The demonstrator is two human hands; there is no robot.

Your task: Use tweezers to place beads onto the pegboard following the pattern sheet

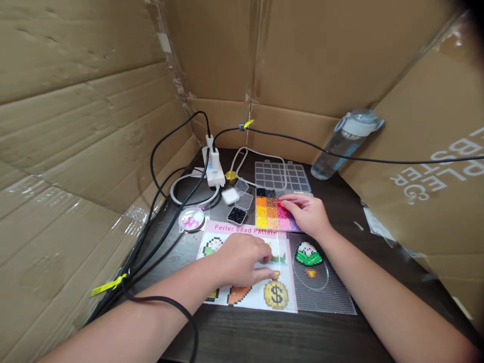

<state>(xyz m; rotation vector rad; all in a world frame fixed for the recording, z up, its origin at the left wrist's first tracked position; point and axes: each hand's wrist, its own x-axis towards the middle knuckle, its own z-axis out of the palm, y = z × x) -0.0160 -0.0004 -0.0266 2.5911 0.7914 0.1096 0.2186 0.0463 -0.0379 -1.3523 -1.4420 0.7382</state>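
My left hand lies over the printed Perler Bead Pattern sheet, thumb and forefinger apart with nothing between them. Its fingertips are near the picture of a gold dollar bag. My right hand is over the compartment box of coloured beads, its fingers pinched on pale pink tweezers whose tip points at the red beads. On the clear pegboard beside the sheet sits a white and green bead figure. A small yellow-orange bead piece is just below it.
A round dish of pink and white beads and small boxes of black beads and white beads stand left. Behind are a power strip, looping black cables and a water bottle. Cardboard walls surround the table.
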